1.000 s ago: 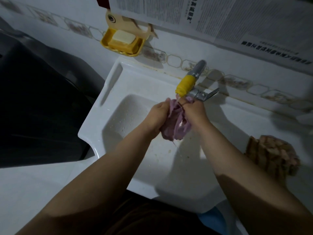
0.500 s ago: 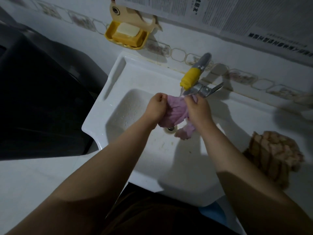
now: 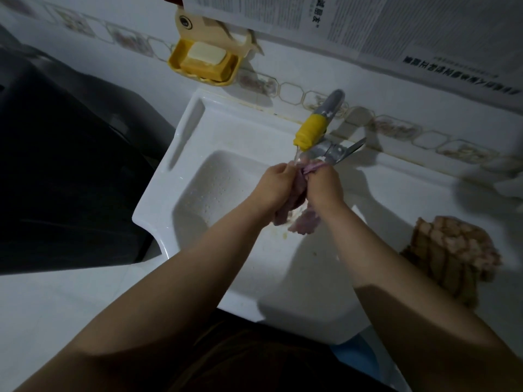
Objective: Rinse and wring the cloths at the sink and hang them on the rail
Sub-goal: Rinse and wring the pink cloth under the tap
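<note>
Over the white sink (image 3: 198, 128) I hold a wet pink cloth (image 3: 304, 223) bunched between both hands. My left hand (image 3: 273, 186) grips its left side and my right hand (image 3: 325, 188) grips its right side, knuckles close together. The cloth's upper end pokes out above my right hand, and its lower end hangs below my wrists. A thin stream of water runs from the tap with the yellow spout (image 3: 310, 132) onto the cloth. A second cloth (image 3: 452, 250), brown and beige, lies crumpled on the counter to the right of the basin. No rail shows.
A yellow soap dish (image 3: 203, 63) with a bar of soap hangs on the tiled wall behind the sink. Newspaper sheets (image 3: 368, 26) cover the wall above. A dark appliance (image 3: 56, 165) stands at the left. The white counter (image 3: 42, 306) runs along the near left.
My hands have drawn close together, squeezing the pink cloth into a tighter bunch under the water stream. Half a second ago the cloth was spread wider between them.
</note>
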